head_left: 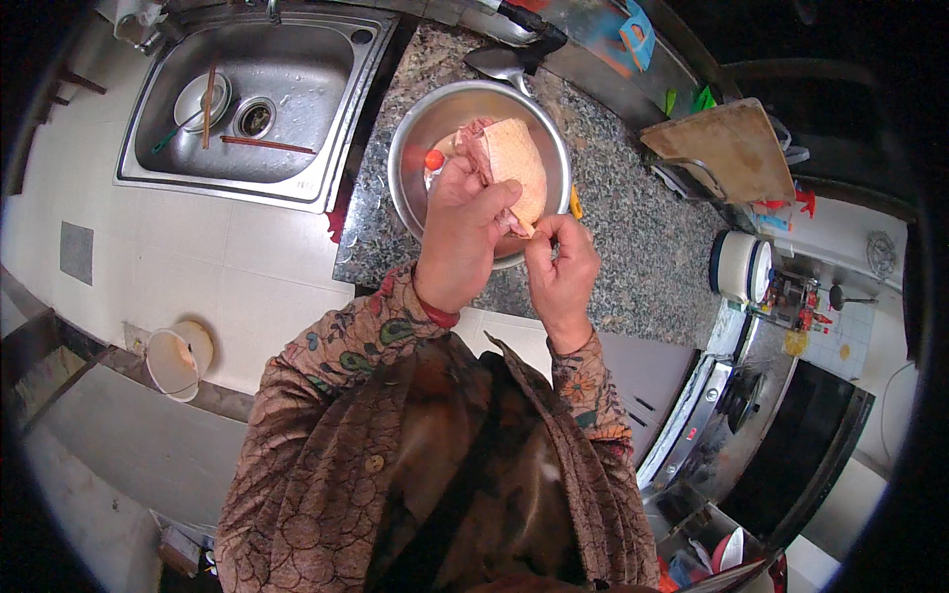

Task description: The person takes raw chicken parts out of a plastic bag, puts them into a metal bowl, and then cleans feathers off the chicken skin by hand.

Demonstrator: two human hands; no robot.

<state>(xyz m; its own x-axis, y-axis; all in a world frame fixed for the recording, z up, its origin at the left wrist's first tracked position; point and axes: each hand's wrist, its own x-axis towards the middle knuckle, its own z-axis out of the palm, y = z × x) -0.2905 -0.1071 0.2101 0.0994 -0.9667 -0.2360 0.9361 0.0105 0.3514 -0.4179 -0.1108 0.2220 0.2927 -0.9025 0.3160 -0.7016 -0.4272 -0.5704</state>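
Observation:
A raw piece of poultry [516, 163], pale bumpy skin on one side and pink flesh on the other, is held over a round steel basin [397, 168]. My left hand [463, 232] grips its lower left side, thumb pressed on the skin. With thumb and forefinger, my right hand [563, 277] pinches a narrow end of it at the basin's near rim. A small round orange-red thing [434, 159] shows inside the basin, left of the meat. The rest of the basin's inside is mostly hidden by the meat and my left hand.
The basin stands on a speckled stone counter [633, 217], with a metal spatula [499, 63] behind it. At left, a steel sink [297, 79] holds a bowl [188, 104] and chopsticks [267, 144]. Wooden boards [732, 148] lean at right, near a white pot [743, 267]. A bucket [178, 358] stands at lower left.

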